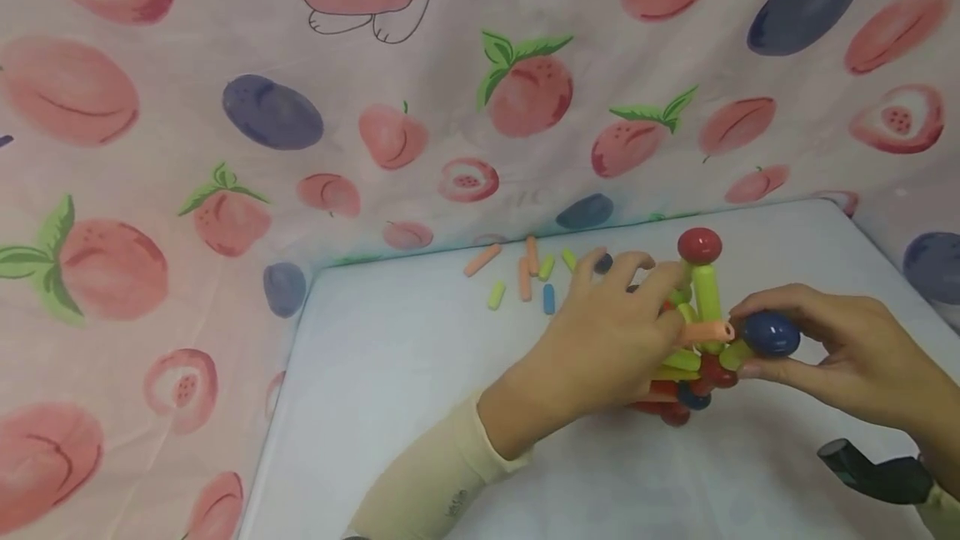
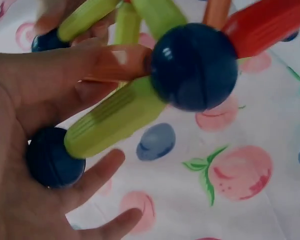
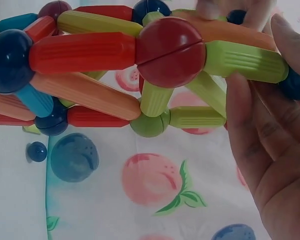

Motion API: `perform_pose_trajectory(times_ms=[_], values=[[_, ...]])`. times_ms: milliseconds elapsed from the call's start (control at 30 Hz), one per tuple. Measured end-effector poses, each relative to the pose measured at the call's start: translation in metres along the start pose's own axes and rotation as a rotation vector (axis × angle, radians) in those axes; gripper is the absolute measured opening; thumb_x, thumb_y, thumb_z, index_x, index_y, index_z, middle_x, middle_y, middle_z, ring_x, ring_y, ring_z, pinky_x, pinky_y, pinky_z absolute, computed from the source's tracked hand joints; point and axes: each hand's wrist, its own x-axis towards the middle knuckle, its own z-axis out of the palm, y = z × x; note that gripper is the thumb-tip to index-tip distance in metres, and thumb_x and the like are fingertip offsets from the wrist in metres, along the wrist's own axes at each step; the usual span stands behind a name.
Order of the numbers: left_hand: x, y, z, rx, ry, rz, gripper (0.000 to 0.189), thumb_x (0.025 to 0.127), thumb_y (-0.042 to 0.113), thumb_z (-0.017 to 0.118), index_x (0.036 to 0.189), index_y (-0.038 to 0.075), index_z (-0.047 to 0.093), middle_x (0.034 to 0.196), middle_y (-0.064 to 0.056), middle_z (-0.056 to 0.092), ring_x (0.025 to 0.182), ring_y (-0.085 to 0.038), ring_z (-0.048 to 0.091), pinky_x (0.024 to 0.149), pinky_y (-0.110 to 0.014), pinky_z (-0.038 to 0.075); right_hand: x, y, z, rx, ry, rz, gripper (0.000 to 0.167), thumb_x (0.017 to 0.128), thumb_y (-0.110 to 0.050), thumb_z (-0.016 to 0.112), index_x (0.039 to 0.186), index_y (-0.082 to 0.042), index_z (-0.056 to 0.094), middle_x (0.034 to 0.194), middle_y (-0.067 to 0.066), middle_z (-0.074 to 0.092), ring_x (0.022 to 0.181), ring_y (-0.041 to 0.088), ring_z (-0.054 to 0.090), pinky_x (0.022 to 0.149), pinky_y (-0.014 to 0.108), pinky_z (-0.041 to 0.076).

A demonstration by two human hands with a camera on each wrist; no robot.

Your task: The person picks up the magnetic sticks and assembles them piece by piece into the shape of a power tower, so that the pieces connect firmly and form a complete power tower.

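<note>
A built frame of colored magnetic sticks and balls stands on the table's right side. My left hand (image 1: pixel 600 332) reaches over it and pinches an orange stick (image 1: pixel 705 332), its other fingers spread above the frame. From the right, my right hand (image 1: pixel 840 348) grips a yellow-green stick (image 3: pixel 245 62) near a dark blue ball (image 1: pixel 771 334) between thumb and fingers. This stick meets a red ball (image 3: pixel 171 52) in the right wrist view. Another red ball (image 1: pixel 700 246) tops an upright green stick (image 1: pixel 707 294). My left hand hides much of the frame in the head view.
Loose sticks lie at the back of the white table (image 1: pixel 390 382): orange (image 1: pixel 482 260), green (image 1: pixel 497 295) and blue (image 1: pixel 549 299) among them. A loose blue ball (image 3: pixel 37 151) shows in the right wrist view. Behind hangs a fruit-print cloth (image 1: pixel 420 73).
</note>
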Motion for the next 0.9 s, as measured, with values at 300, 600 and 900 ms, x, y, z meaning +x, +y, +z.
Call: perform_pose_trajectory(times_ms=[300,600,900], values=[[-0.002,0.004,0.013,0.007,0.147,0.006,0.026,0.091,0.048,0.069,0.098,0.025,0.077,0.141,0.000,0.050,0.127,-0.028,0.054,0.103,-0.056,0.048,0.004,-0.005,0.002,-0.045,0.001,0.015,0.075,0.052,0.006,0.095,0.117,-0.020,0.069,0.104,-0.013,0.072,0.097,-0.011,0.062,0.091,0.001,0.043],[-0.029,-0.010,0.042,-0.710,0.061,-0.205,0.086,0.086,0.041,0.082,0.148,0.021,0.026,0.156,-0.012,0.039,0.123,-0.019,0.064,0.096,-0.029,0.057,-0.001,-0.004,0.010,-0.064,-0.092,0.254,0.095,0.056,-0.024,0.102,0.136,-0.012,0.050,0.118,0.006,0.063,0.106,0.000,0.061,0.083,0.045,0.061],[-0.058,0.008,0.077,-1.273,-0.331,-0.153,0.066,0.093,0.024,0.077,0.149,0.017,0.043,0.141,0.002,0.064,0.123,0.003,0.060,0.096,-0.011,0.050,-0.015,0.028,0.030,0.087,-0.267,0.412,0.077,0.073,-0.024,0.093,0.137,-0.004,0.057,0.125,0.019,0.068,0.108,0.044,0.068,0.073,0.056,0.061]])
